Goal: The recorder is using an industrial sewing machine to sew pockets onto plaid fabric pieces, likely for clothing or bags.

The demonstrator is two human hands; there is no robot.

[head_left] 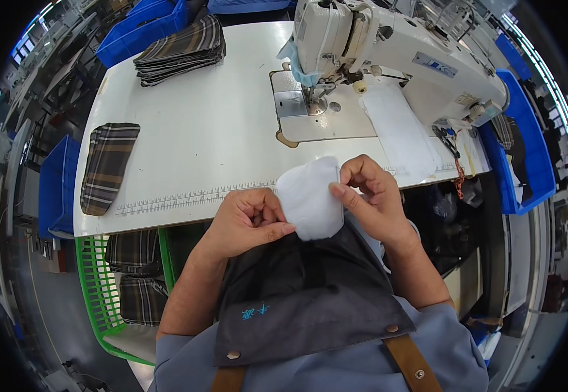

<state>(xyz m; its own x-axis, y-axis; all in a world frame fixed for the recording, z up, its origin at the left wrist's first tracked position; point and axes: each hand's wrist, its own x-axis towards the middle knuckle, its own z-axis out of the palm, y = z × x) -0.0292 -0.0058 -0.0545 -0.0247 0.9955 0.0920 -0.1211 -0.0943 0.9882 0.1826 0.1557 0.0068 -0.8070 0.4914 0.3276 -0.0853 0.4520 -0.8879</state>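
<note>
White fabric piece point(309, 199) sits between both hands, held up just above the near edge of the sewing table point(219, 124) and over the dark apron point(303, 294) on the person's lap. The left hand point(245, 222) pinches its lower left edge, fingers curled tight with the thumb pressed against the cloth. The right hand point(372, 196) grips the upper right edge between thumb and forefinger, the other fingers folded in. The piece looks folded or doubled, though the view is too soft to be sure.

On the table, a white sewing machine point(388, 46) stands at the far right, with a strip of white cloth point(398, 134) lying beside its needle plate. A stack of plaid pieces point(183, 49) rests at the far left corner, and a single plaid piece point(106, 166) lies near the left edge. A printed ruler strip point(192, 196) runs along the near edge. Below the table at left, a green basket point(94, 294) holds more plaid pieces. Blue bins point(525, 144) flank the table.
</note>
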